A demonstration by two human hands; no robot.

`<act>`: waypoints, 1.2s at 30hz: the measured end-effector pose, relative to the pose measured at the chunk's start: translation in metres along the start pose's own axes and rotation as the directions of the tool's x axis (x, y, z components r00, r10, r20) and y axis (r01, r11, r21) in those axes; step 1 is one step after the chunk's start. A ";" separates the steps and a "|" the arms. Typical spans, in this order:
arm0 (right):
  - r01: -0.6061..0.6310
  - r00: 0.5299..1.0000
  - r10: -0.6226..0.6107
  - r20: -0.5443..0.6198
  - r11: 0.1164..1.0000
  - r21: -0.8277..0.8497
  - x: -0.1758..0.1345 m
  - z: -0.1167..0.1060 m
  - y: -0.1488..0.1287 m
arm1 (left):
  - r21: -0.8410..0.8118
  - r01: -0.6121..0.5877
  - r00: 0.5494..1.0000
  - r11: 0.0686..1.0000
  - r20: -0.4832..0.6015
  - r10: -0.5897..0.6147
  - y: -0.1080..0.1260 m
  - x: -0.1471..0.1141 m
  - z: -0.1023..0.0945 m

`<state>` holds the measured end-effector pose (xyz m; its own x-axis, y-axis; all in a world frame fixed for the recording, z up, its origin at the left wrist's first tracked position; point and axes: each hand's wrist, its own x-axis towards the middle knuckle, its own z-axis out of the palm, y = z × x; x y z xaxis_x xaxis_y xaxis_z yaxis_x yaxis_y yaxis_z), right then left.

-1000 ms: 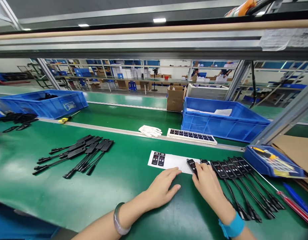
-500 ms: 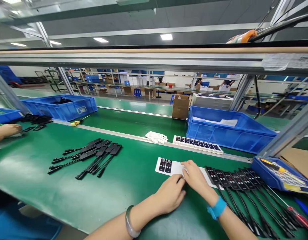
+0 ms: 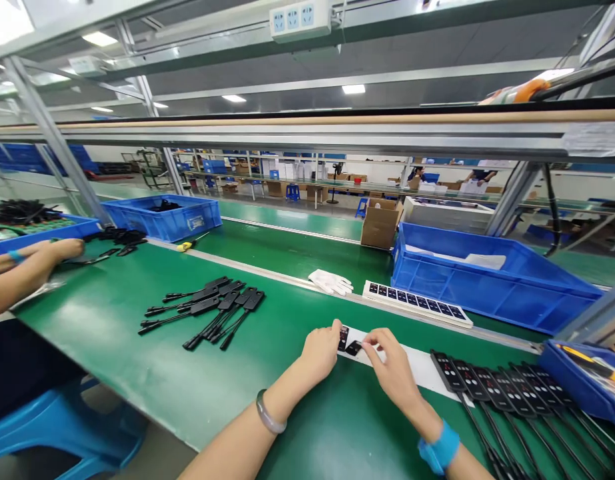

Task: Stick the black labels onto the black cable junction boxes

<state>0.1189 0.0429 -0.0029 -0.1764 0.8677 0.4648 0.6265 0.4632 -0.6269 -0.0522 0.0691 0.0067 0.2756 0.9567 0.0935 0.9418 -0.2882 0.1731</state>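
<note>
A white backing sheet [image 3: 421,365] lies on the green bench with black, button-printed labels near its left end. My left hand [image 3: 318,355] grips that end, its fingertips beside one label [image 3: 343,338]. Pinched between the thumb and forefinger of my right hand [image 3: 393,368] is another black label [image 3: 354,347], its corner lifted and bent off the sheet. To the right, a row of black cabled controllers [image 3: 498,391] with labelled faces overlaps the sheet's far end. Several black cabled controllers [image 3: 226,304] without visible labels lie in a loose group to the left.
A white glove [image 3: 331,282] and a stack of label sheets [image 3: 417,303] lie along the bench's metal strip. Blue bins [image 3: 487,280] stand behind, and a blue tool tray [image 3: 584,383] sits right. A co-worker's hands [image 3: 62,251] are at far left, near a yellow-handled screwdriver [image 3: 186,246].
My left hand has moved to the sheet's left end. My right hand now pinches a label and has lifted its corner. The view has turned slightly left.
</note>
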 end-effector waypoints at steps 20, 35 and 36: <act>-0.184 0.930 0.280 -0.238 0.915 0.359 -0.054 -0.035 0.023 | -0.203 0.343 0.919 0.917 -0.132 -0.373 -0.052 0.014 -0.020; -0.266 0.905 0.400 -0.146 0.799 0.539 -0.055 -0.040 0.009 | -0.877 0.449 0.863 -0.168 0.378 0.334 0.054 -0.042 0.013; -0.271 0.904 0.404 -0.143 0.797 0.539 -0.055 -0.040 0.008 | -0.870 0.464 0.851 -0.169 0.384 0.358 0.056 -0.044 0.012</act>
<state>0.1643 -0.0082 -0.0081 0.2024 0.9451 0.2564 0.1378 0.2317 -0.9630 -0.0094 0.0113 0.0004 0.6456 0.7266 -0.2348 -0.1994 0.4572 0.8667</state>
